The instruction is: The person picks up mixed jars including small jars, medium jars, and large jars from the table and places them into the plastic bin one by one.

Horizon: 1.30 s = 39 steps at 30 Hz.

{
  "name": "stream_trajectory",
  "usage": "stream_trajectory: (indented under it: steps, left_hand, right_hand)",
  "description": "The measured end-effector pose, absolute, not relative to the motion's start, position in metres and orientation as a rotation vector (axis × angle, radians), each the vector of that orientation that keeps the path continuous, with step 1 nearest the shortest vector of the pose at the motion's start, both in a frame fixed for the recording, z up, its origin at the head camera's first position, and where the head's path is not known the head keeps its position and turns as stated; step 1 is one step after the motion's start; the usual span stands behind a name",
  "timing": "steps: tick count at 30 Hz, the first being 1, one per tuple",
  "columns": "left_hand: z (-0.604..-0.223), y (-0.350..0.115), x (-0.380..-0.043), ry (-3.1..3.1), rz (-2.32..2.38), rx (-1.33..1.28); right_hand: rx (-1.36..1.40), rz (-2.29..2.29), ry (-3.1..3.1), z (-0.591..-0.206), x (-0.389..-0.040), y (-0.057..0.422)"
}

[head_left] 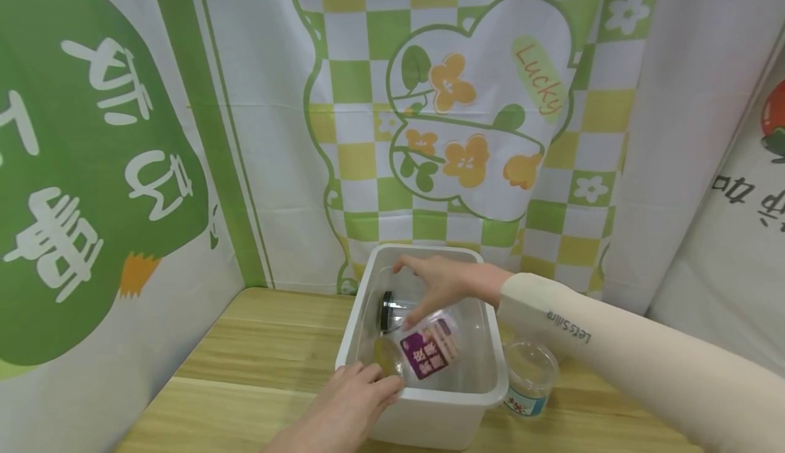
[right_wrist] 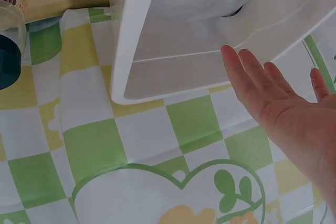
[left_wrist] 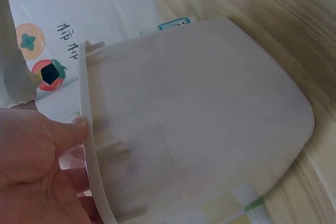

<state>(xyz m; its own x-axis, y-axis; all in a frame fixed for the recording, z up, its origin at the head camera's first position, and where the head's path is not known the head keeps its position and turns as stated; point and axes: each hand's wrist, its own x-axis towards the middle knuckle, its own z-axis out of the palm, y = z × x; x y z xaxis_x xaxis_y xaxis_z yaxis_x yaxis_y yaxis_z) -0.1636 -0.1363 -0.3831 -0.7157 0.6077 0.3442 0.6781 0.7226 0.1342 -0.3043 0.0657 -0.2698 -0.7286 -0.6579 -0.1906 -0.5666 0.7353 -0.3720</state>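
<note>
A white plastic bin (head_left: 499,371) stands on the table. My left hand (head_left: 352,402) grips its near rim; in the left wrist view, the thumb lies outside the rim (left_wrist: 90,156) and the fingers pass behind it. My right hand (head_left: 438,279) hovers over the bin's opening, thumb and fingers spread, nothing held. Inside lies a clear jar with a purple label (head_left: 425,354) and a yellowish end toward my left hand. Beside it, a second clear jar with a black lid (head_left: 386,312) lies on its side. The right wrist view shows straight right fingers (right_wrist: 257,72) over the bin's edge.
A clear jar with a blue label (head_left: 526,402) stands right of the bin, under my right forearm. A dark-lidded container (right_wrist: 9,61) shows at the right wrist view's left edge. Behind the wooden table (head_left: 264,357) hangs a checkered cloth (head_left: 386,194).
</note>
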Motion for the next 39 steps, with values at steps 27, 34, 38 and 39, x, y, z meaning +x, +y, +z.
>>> stream_trajectory:
  steps: [27, 34, 38, 39]
  left_hand:
    - [-0.383, -0.137, -0.162, -2.659, -0.373, -0.993]
    - [-0.381, -0.138, -0.161, -2.679, -0.389, -0.981]
    - [-0.381, -0.138, -0.161, -2.678, -0.401, -0.989]
    - [-0.382, -0.137, -0.161, -2.675, -0.402, -0.99]
  right_hand:
    - [-1.019, -0.604, 2.632, -0.262, -0.291, 0.111]
    - [-1.071, -0.741, 2.651, -0.266, -0.284, 0.133]
    - [-1.073, -0.803, 2.707, -0.267, -0.278, 0.145]
    - [-1.071, -0.817, 2.722, -0.267, -0.277, 0.148]
